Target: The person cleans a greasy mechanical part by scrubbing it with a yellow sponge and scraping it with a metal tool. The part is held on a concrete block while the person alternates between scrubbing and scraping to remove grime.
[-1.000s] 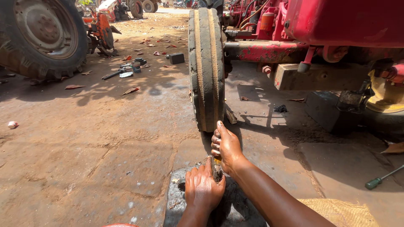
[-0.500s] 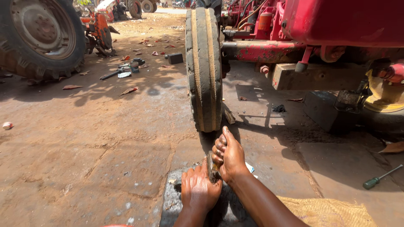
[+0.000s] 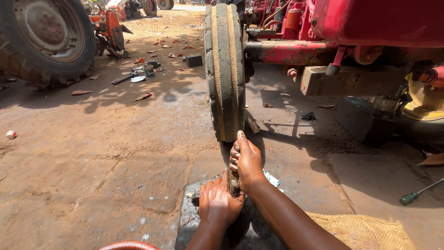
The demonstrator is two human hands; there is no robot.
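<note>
Held thing: I see a small dark metal piece point(image 3: 234, 184), upright, at the lower centre of the frame; its exact shape I cannot tell, it is mostly hidden between the hands.
Right hand point(image 3: 246, 159): fingers curled and pressed together around the top of the metal piece, thumb pointing up toward the tyre.
Left hand point(image 3: 217, 202): it lies lower, palm down, fingers closed against the bottom part of the same piece.
Stone block point(image 3: 187, 217): dark grey, rough, flat on top, under both hands, with small chips and dust on it.
Sack point(image 3: 365, 229): coarse woven jute, yellow-brown, at the lower right, just beside the block.
Front tyre point(image 3: 225, 69): narrow, standing upright above the hands, worn black rubber with ribs coated in sand-coloured dust.
Tractor body point(image 3: 370, 28): red painted metal in the upper right, chipped and rusty; a pale wooden beam point(image 3: 351, 79) sits under it.
Big rear tyre point(image 3: 44, 39): upper left, heavy tread, grey steel rim.
Screwdriver point(image 3: 418, 193): green handle, on the ground at the right edge.
Ground point(image 3: 92, 166): outdoor yard, cracked brown concrete slabs, dusty, bright sun, hard shadows, with dry leaves and loose tools point(image 3: 138, 74) in the upper left.
</note>
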